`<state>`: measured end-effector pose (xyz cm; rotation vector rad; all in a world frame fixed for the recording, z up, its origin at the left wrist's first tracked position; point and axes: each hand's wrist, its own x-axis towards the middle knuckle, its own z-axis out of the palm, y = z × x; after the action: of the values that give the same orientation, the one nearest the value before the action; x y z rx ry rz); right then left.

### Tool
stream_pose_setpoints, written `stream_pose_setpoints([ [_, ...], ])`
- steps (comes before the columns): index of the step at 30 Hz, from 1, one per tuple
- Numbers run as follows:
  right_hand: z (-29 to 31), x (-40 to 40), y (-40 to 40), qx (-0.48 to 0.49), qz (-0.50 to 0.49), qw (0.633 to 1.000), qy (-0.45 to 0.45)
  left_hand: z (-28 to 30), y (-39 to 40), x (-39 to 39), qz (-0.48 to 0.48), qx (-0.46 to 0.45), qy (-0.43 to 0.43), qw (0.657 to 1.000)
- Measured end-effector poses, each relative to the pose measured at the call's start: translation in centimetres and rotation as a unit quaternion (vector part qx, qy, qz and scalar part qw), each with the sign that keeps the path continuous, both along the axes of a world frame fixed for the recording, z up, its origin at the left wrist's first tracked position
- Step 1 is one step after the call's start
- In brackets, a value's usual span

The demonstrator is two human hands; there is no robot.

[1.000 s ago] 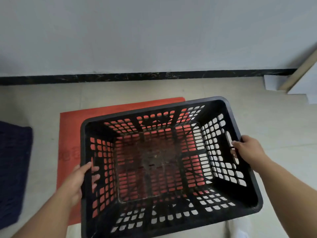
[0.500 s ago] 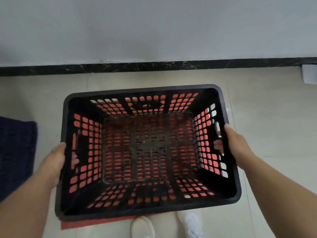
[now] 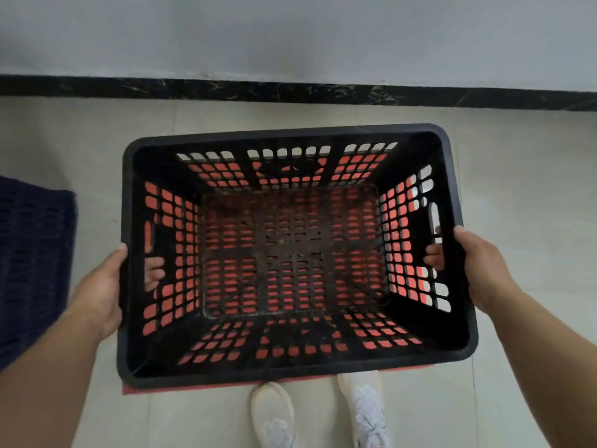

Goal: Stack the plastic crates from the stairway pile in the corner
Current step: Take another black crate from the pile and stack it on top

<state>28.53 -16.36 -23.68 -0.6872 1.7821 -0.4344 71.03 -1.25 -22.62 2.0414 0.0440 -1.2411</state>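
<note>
While both hands grip its short ends, the black crate (image 3: 292, 253) hangs level between them, open side up. The left hand (image 3: 100, 292) is wrapped around the left end, thumb on the rim and fingertips (image 3: 153, 270) poking in through the handle slot. The right hand (image 3: 481, 270) clasps the opposite end the same way, its fingers showing through the slot on that side. Below the crate, between the two hands, a red mat (image 3: 258, 384) shows through the lattice holes and peeks out at the near edge. Outside the left hand lies a dark blue crate (image 3: 32, 260). Nearer the body than both hands, two white shoes (image 3: 274, 412) stand on the pale tiled floor (image 3: 517, 163).
</note>
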Motion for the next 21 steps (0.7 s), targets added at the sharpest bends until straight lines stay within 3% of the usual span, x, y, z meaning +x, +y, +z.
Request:
stream_pose_setpoints([
  [4,-0.1,1.0,0.3,-0.029,-0.015,0.998,0.049,-1.1,0.1,0.2,0.038,-0.007,-0.041,0.998],
  [14,-0.4,1.0,0.3,-0.056,-0.029,0.997,0.047,-2.9,0.7,1.5,0.041,-0.002,-0.057,0.998],
  [21,2.2,1.9,-0.1,-0.032,-0.021,0.998,0.047,-0.1,0.7,-0.4,0.040,-0.004,-0.087,0.995],
])
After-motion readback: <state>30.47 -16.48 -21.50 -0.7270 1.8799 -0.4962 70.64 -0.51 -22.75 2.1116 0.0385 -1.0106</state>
